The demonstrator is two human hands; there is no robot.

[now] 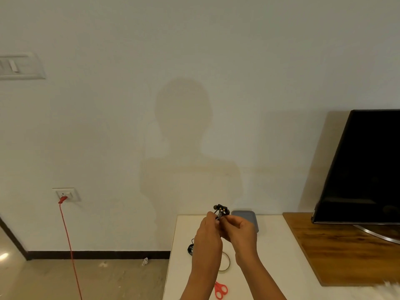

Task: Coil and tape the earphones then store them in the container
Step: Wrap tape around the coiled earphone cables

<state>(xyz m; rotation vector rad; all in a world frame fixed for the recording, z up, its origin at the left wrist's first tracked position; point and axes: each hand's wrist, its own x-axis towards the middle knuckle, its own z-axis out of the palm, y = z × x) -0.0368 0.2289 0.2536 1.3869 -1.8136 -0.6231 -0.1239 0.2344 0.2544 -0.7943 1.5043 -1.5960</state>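
Head view shows the left hand point(208, 237) and right hand point(242, 232) raised over the white surface point(277, 256), their curled fingers point(209, 215) pinching the bundled black earphones point(220, 210) between them, earbuds poking up above the fingertips. Just behind the right hand a grey container point(249, 215) sits on the surface. A tape roll point(226, 262) and red scissors point(220, 290) lie beneath the wrists.

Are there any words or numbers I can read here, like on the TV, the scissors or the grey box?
None can be read.
On the TV: black screen, no words showing.
On the scissors, tape roll and grey container: no print visible.
On the earphones: too small to tell.
On the switch plate and wall socket: nothing readable.
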